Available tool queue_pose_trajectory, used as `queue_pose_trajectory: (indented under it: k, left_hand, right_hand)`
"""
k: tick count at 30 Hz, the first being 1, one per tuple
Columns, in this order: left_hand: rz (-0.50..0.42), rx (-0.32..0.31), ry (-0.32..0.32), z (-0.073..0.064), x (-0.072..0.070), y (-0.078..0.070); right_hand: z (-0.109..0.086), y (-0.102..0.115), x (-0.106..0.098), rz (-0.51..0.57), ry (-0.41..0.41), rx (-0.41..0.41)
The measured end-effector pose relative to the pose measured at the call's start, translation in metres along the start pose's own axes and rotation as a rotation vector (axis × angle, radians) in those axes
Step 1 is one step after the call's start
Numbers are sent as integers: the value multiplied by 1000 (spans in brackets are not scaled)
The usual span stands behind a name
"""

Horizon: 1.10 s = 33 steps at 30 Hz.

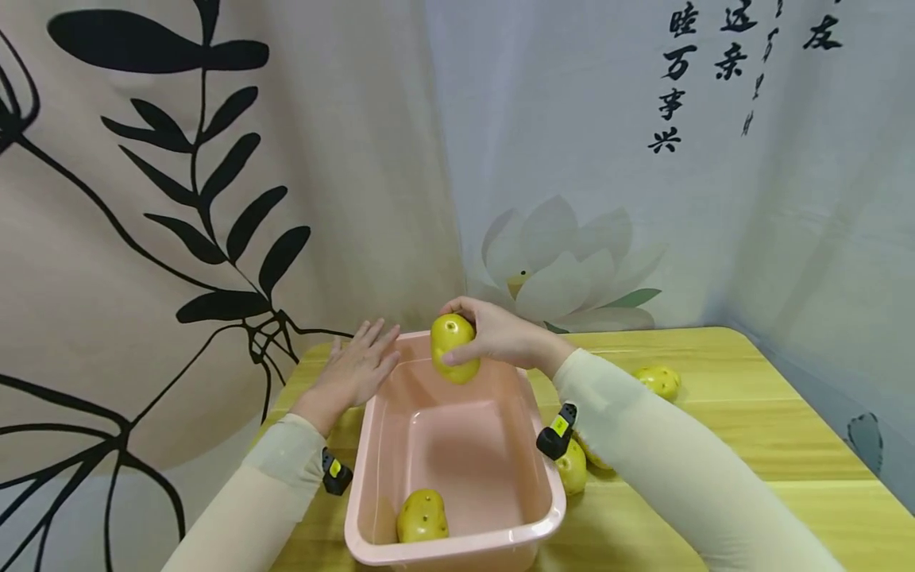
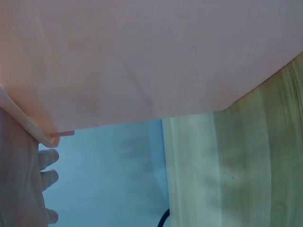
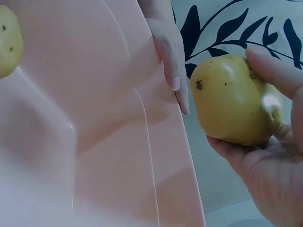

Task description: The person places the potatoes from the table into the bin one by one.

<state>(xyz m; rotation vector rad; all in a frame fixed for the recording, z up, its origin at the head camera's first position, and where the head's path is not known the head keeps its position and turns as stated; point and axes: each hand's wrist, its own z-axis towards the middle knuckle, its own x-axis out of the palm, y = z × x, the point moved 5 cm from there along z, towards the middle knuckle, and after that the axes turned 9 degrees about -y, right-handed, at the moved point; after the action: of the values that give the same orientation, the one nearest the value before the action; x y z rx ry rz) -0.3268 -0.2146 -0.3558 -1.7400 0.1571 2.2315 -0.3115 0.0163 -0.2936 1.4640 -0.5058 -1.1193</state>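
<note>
My right hand [image 1: 500, 334] grips a yellow potato [image 1: 453, 348] above the far end of a pink plastic basin [image 1: 364, 485]. In the right wrist view the held potato [image 3: 232, 99] shows dark specks, with the thumb on one side and fingers beneath. Straight fingers of my left hand [image 1: 357, 369] rest at the basin's far left rim. The left wrist view shows the basin's outer wall [image 2: 142, 56] and part of that hand [image 2: 19, 175]. Another potato [image 1: 422, 516] lies inside the basin at the near left corner.
The basin stands on a wood-grain table [image 1: 743, 429]. To its right a potato [image 1: 570, 469] sits close to the wall, another partly hidden by my right sleeve. Farther right lies one more potato [image 1: 659, 382]. A printed curtain [image 1: 372, 159] hangs behind the table.
</note>
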Motion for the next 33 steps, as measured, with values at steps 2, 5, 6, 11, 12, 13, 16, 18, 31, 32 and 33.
queue_pose_trajectory:
  k: [2, 5, 6, 11, 12, 13, 16, 18, 31, 32, 33]
  left_hand:
    - [8, -8, -1, 0, 0, 0]
    - [18, -18, -7, 1, 0, -1]
    - [17, -20, -9, 2, 0, -2]
    - [16, -23, -20, 4, 0, -3]
    - [15, -24, -20, 4, 0, -3]
    - [18, -24, -24, 4, 0, -2]
    - [23, -29, -26, 2, -1, 1]
    - [26, -41, -21, 0, -2, 2]
    - [-4, -42, -14, -4, 1, 1]
    - [-6, -41, -14, -4, 1, 1]
    - [-10, -40, -13, -4, 1, 1]
  right_hand:
    - [6, 1, 4, 25, 14, 9]
    - [11, -1, 7, 63, 17, 35]
    - [13, -3, 7, 74, 16, 46]
    - [17, -14, 11, 106, 3, 79]
    - [18, -16, 12, 102, 0, 78]
    - [20, -17, 14, 103, -1, 76]
    - [25, -21, 24, 98, 9, 75]
    - [28, -25, 32, 89, 31, 81]
    - [18, -46, 64, -42, 263, 98]
    - [17, -46, 66, -69, 288, 91]
    - [16, -47, 68, -101, 307, 85]
